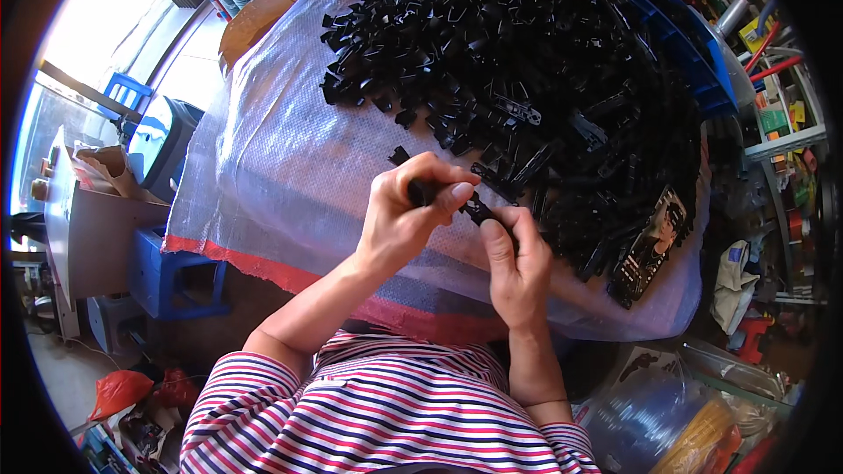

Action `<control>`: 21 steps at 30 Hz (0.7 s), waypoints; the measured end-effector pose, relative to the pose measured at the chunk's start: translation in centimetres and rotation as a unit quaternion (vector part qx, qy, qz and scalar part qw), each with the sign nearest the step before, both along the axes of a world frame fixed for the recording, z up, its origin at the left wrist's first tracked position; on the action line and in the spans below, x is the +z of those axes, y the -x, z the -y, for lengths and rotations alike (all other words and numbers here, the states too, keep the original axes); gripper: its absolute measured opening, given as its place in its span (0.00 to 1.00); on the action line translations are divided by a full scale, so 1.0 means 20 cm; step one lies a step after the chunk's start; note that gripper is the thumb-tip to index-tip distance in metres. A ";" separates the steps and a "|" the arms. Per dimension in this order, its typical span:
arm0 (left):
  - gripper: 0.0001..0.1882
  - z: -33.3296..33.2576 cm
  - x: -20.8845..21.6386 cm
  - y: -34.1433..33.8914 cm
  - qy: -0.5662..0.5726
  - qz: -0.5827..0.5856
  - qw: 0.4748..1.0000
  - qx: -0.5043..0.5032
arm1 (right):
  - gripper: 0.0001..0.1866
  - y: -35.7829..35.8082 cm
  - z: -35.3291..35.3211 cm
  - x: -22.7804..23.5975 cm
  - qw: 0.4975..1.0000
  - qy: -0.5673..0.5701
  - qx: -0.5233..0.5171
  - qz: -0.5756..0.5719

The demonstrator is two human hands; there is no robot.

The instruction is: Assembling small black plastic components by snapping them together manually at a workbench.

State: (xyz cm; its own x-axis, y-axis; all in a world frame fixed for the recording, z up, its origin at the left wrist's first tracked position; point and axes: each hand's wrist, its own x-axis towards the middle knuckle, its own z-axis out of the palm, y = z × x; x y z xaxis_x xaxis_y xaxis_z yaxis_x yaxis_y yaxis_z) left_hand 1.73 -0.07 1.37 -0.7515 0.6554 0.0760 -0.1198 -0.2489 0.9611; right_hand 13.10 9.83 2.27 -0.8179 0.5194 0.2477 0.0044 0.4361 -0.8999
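In front of me, both hands meet over a woven plastic sheet (290,149). A small, slim black part (477,209), which looks like plastic, runs between them. My right hand (518,263) is closed on its near end, thumb on top. My left hand (404,215) is closed in a pinch at the far end, with its fingers curled round another dark piece (421,192) whose shape is mostly hidden. Just beyond the left hand's knuckles a black piece (399,155) shows; whether it is held or lies on the sheet, I cannot tell.
A large heap of small black parts (492,44) covers the sheet's far and right side. At its right lies a longer flat piece (650,250). A blue crate (694,44) stands behind. Blue stools (180,272) are at the left, crowded shelves (786,140) at the right.
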 end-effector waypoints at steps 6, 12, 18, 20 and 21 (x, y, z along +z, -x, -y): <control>0.11 0.07 0.00 -0.12 -0.037 0.086 0.996 0.002 | 0.11 0.05 0.14 -0.04 0.998 0.066 0.008 0.002; 0.15 0.19 0.02 0.10 -0.277 0.301 0.912 -0.027 | 0.10 0.13 -0.08 0.05 0.944 -0.323 -0.025 0.058; 0.15 0.23 -0.05 0.26 -0.168 0.162 0.972 -0.015 | 0.10 0.11 -0.13 -0.04 0.922 -0.371 -0.040 0.103; 0.12 0.18 -0.01 0.27 0.152 -0.194 0.957 0.152 | 0.13 0.11 -0.11 -0.04 0.926 -0.362 -0.048 0.099; 0.12 0.16 -0.01 0.29 0.149 -0.193 0.959 0.146 | 0.14 0.10 -0.10 -0.04 0.925 -0.362 -0.054 0.102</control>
State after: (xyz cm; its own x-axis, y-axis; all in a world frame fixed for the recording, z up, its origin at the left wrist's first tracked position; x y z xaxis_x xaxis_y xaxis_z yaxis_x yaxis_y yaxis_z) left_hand -3.99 -3.19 1.18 -0.8597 0.4571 0.2278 0.2923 0.0744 0.9534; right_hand 11.08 11.87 1.51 -0.8386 0.3601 0.4087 0.2211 0.9108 -0.3486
